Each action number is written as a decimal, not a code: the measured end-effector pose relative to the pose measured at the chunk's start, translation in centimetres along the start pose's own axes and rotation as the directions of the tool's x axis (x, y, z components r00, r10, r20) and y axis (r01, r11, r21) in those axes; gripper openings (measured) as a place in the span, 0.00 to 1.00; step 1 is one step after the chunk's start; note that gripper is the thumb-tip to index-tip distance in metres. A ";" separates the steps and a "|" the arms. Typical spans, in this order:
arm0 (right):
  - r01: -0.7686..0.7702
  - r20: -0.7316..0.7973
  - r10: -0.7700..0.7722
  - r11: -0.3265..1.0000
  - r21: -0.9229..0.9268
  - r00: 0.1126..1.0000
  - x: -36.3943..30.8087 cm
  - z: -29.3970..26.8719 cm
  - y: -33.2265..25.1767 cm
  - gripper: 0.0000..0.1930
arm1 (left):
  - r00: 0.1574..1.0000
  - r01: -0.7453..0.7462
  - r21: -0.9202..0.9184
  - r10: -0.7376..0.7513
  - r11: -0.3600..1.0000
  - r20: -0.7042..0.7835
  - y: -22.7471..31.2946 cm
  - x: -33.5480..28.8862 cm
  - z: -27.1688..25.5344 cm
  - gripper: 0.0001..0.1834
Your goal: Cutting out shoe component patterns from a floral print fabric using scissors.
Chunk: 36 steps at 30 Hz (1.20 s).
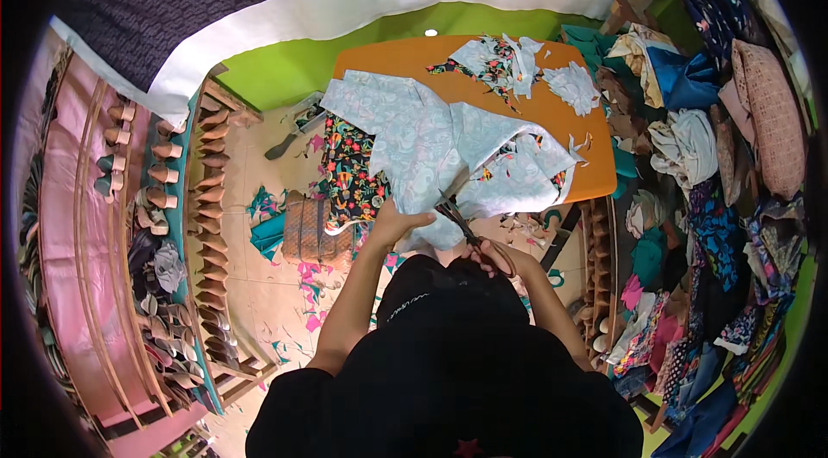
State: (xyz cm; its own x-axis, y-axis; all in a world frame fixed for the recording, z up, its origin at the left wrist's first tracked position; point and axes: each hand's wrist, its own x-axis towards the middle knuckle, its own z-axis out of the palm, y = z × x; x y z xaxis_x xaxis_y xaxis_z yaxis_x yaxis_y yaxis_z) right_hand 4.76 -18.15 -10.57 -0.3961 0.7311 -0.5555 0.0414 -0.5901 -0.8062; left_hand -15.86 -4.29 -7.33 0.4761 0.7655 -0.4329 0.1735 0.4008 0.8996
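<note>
A large piece of fabric [405, 126], pale blue-white with a faint pattern, lies over the near part of the orange table [392, 54] and hangs off its near edge. A black floral print [347, 173] shows where it hangs at the left and inside a fold at the right. My left hand [397, 223] is closed on the near edge of the cloth, thumb on top. In my right hand [493, 258] is a pair of dark scissors [463, 225], fingers through the handles. Their blades reach into the cloth just right of my left hand; the tips are partly hidden.
Fabric scraps [496, 61] and a pale crumpled offcut [571, 85] lie on the table's far side. Racks of wooden shoe lasts [211, 225] stand left. Heaped cloth [686, 147] fills the right. A brown woven block [315, 229] and colourful clippings [315, 285] lie on the floor.
</note>
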 end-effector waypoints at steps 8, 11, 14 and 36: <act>0.066 0.103 -0.021 0.884 -0.463 0.994 -0.9 -2.7 -2.1 0.36 | 0.984 -0.024 -0.173 -0.007 0.985 -0.178 -2.3 -1.5 -0.1 0.38; 0.055 0.155 0.017 0.893 -0.446 0.988 -1.4 -3.3 -3.2 0.33 | 0.965 -0.046 -0.222 -0.015 0.974 -0.263 -2.8 -2.7 0.9 0.38; -0.041 0.219 0.104 0.962 -0.271 0.970 -0.2 -4.6 -1.5 0.26 | 0.936 -0.102 -0.339 -0.025 0.935 -0.351 -4.8 -3.3 1.4 0.34; -0.035 0.402 0.272 0.861 -0.507 0.874 2.2 -4.9 -3.2 0.38 | 0.828 -0.112 -0.179 -0.008 0.978 -0.560 -7.7 -7.2 1.9 0.41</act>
State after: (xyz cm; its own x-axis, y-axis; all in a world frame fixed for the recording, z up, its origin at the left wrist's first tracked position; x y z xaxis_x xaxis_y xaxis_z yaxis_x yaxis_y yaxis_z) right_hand 8.26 -12.93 -10.21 -0.7040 0.3408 -0.6231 0.5143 -0.3604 -0.7782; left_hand -18.97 -13.84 -11.05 -0.0898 0.9129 -0.3982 -0.0376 0.3964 0.9173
